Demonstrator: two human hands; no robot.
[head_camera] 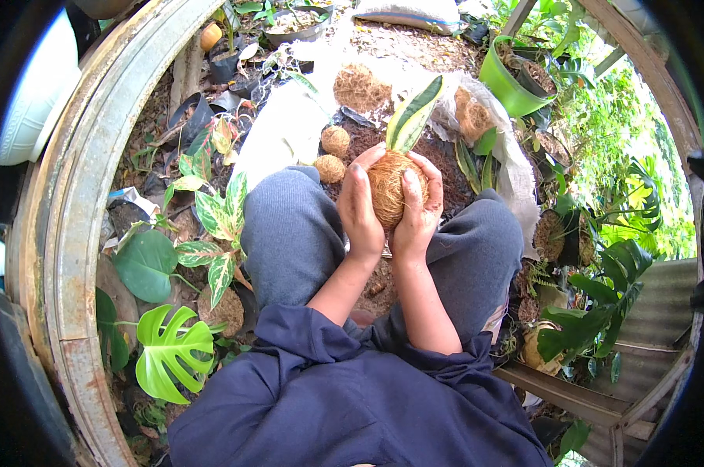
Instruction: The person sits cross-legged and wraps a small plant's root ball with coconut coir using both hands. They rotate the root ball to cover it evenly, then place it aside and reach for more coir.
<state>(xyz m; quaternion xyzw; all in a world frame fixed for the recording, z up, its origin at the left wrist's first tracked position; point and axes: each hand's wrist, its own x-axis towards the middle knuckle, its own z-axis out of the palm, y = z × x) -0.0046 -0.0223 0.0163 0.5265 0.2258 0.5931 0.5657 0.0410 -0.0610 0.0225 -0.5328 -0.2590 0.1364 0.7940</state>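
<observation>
Between my knees, my left hand (359,204) and my right hand (420,204) cup a ball of brown coconut fibre (390,190) from both sides. From the top of the ball rises a snake plant leaf (414,114), green with pale yellow margins. Two smaller fibre balls (335,140) (329,169) lie just left of my hands. Behind the held ball, dark brown soil (361,140) is spread on a white sack (282,125). A clump of loose coconut fibre (361,87) sits farther back, and another fibre clump (472,115) rests to the right.
Variegated leaves (219,210) and a bright monstera leaf (174,353) crowd my left side. A green pot (512,82) stands at the far right, near more snake plant leaves (469,166). A filled sack (409,13) lies at the back. Metal framing (74,280) curves along the left.
</observation>
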